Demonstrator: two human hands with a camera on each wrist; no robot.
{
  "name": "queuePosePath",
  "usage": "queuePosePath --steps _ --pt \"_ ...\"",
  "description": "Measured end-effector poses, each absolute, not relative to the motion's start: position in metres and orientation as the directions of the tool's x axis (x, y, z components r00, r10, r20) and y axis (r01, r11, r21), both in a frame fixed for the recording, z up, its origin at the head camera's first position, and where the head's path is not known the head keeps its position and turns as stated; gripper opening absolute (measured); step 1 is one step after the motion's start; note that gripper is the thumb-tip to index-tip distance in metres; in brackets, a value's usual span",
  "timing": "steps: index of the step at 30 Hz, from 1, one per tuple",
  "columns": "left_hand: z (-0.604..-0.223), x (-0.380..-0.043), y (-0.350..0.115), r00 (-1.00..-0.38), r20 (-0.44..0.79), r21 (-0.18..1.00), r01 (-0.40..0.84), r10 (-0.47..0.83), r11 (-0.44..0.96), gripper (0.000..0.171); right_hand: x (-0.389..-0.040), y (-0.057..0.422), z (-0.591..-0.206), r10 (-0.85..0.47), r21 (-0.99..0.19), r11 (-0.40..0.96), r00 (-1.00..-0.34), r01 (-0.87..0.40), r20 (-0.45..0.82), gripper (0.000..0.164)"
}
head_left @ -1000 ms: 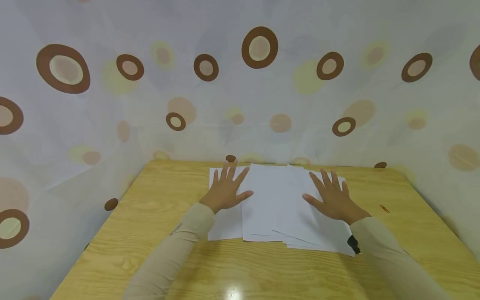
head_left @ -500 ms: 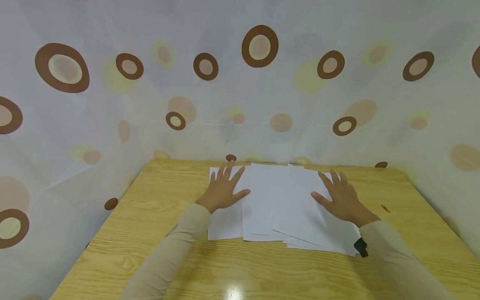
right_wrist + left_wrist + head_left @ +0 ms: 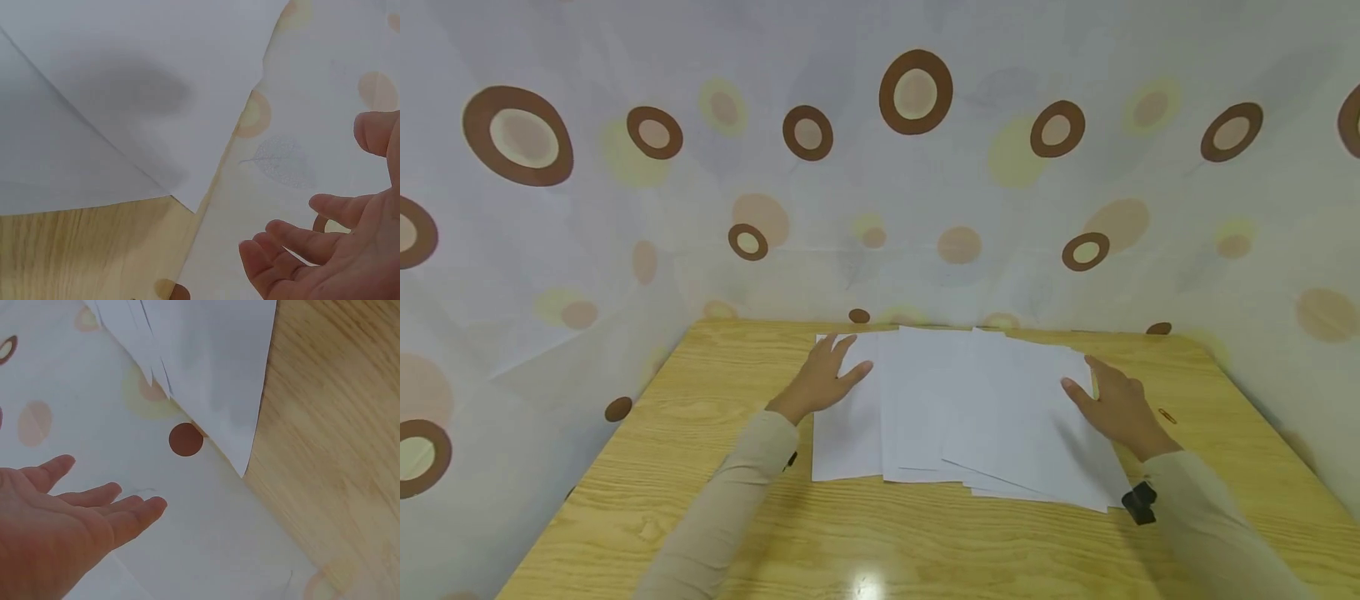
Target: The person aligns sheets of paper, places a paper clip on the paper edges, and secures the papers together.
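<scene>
Several white paper sheets [image 3: 955, 408] lie spread and overlapping on the wooden table. Above the left end of the sheets hovers my left hand [image 3: 820, 379], its fingers apart and loosely bent. My right hand [image 3: 1120, 408] is held over the right edge of the sheets, thumb away from the fingers. In the left wrist view the left hand [image 3: 69, 528] is empty and apart from the paper [image 3: 212, 369]. The right wrist view likewise has the right hand [image 3: 331, 237] holding nothing, with a shadow falling on the paper [image 3: 125, 150].
An orange paper clip [image 3: 1167, 416] lies on the table [image 3: 715, 467] to the right of my right hand. A pale curtain [image 3: 850, 192] with brown and yellow circles hangs behind the table and along both sides.
Both hands have moved outward, the left one leftward and the right one rightward, with fingers less spread. The sheets lie as before.
</scene>
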State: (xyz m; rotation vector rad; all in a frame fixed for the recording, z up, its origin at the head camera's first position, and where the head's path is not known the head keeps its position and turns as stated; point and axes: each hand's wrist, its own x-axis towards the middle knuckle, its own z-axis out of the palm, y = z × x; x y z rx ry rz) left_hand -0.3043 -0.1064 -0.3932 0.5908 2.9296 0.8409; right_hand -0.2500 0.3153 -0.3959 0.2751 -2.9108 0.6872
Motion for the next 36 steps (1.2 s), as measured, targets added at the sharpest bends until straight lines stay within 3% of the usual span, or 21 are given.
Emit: queuePosePath --steps 6,18,23,36 --pt "-0.397 -0.303 -0.116 -0.952 -0.004 0.668 0.226 0.307 0.709 0.070 -0.248 0.331 -0.403 -0.080 -0.473 0.876 -0.995 -0.095 0.054 0.075" --pt "-0.405 -0.299 -0.128 -0.967 -0.188 0.777 -0.040 0.172 0.629 0.071 -0.244 0.348 -0.414 -0.032 -0.647 0.751 -0.970 0.135 -0.240 0.089" --pt "-0.409 -0.297 -0.130 -0.956 -0.242 0.785 -0.094 0.164 0.612 0.073 -0.247 0.351 -0.417 -0.019 -0.651 0.736 -0.957 0.183 -0.290 0.085" --pt "-0.416 -0.302 -0.130 -0.950 -0.258 0.778 -0.096 0.176 0.621 0.070 -0.251 0.347 -0.421 -0.016 -0.670 0.716 -0.955 0.197 -0.298 0.082"
